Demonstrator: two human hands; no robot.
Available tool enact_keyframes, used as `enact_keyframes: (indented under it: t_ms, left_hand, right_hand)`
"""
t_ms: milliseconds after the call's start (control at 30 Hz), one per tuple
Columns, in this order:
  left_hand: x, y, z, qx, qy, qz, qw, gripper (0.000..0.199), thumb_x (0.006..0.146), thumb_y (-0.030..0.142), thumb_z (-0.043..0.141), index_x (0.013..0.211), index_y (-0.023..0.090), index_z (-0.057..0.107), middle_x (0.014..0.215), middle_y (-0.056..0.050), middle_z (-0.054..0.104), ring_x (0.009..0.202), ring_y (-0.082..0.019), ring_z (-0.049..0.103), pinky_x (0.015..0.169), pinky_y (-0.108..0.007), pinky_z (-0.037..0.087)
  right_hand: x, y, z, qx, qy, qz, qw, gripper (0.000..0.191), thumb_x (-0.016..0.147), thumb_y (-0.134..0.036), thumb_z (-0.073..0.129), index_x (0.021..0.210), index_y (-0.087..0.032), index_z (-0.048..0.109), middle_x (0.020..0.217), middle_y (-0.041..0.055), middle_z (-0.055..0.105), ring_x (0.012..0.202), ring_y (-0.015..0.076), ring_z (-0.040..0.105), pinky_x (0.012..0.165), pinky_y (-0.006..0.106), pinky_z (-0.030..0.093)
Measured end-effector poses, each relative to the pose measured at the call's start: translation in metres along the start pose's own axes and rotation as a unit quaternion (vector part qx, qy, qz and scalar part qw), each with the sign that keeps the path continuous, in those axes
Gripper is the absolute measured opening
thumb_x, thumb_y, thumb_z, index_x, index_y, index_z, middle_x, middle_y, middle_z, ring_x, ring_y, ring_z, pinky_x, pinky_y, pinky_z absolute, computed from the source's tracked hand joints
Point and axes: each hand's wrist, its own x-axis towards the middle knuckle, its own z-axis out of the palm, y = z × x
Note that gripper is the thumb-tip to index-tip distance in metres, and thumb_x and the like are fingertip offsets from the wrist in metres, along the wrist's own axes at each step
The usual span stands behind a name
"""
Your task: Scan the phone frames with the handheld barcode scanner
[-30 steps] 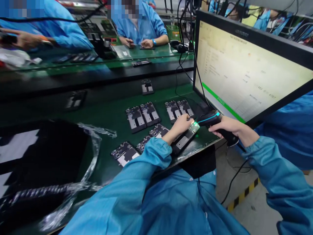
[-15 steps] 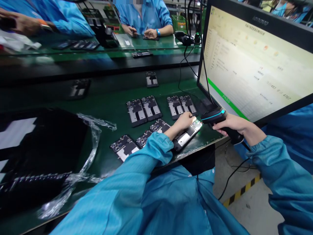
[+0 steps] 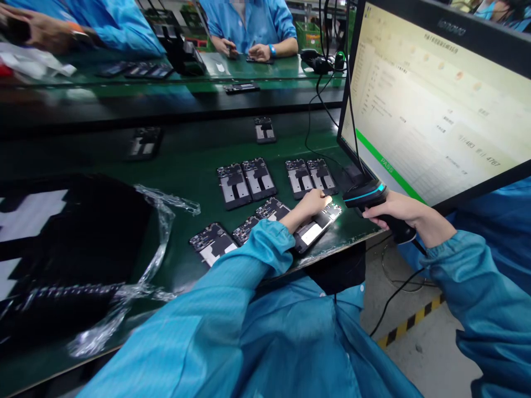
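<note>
My right hand is wrapped round the handle of a black barcode scanner with a blue light strip. The scanner's head points left, close above the board end of an opened phone. My left hand grips that phone by its far long edge, fingers closed, with the thumb and fingertips partly hidden. The phone lies tilted at the table's front edge, and a bright patch of light falls on its circuit board. Just left of it are more opened phones, partly covered by my left sleeve.
Two pairs of opened phones lie beyond my left hand. A monitor showing a green PASS bar stands at the right. A black tray-like stack with clear plastic wrap is at the left. Co-workers sit across the line.
The view has shifted slightly, so the table's things appear a little higher and further right. Both hands keep their holds on the phone and the scanner.
</note>
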Motion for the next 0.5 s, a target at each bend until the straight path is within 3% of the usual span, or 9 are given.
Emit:
enact_keyframes:
  t_ms: [233,500]
  left_hand:
    - [-0.002,0.012,-0.001,0.030,-0.015,0.004,0.999,0.019,0.079,0.033,0.060,0.072,0.016,0.056,0.066,-0.004,0.058,0.059,-0.014,0.049,0.055,-0.025,0.032]
    - [-0.005,0.018,-0.003,0.010,-0.005,-0.004,1.000,0.028,0.081,0.032,0.058,0.059,0.018,0.047,0.054,-0.002,0.047,0.056,-0.014,0.044,0.056,-0.028,0.031]
  right_hand:
    - [0.009,-0.004,0.006,-0.013,-0.010,0.014,1.000,0.025,0.075,-0.020,0.071,0.055,-0.015,0.057,0.046,-0.0019,0.054,0.038,0.0093,0.050,0.036,0.020,0.042]
    - [0.022,-0.008,0.009,-0.012,-0.015,0.037,0.999,0.028,0.075,-0.020,0.073,0.053,-0.015,0.056,0.045,-0.0016,0.054,0.038,0.0079,0.047,0.036,0.020,0.044]
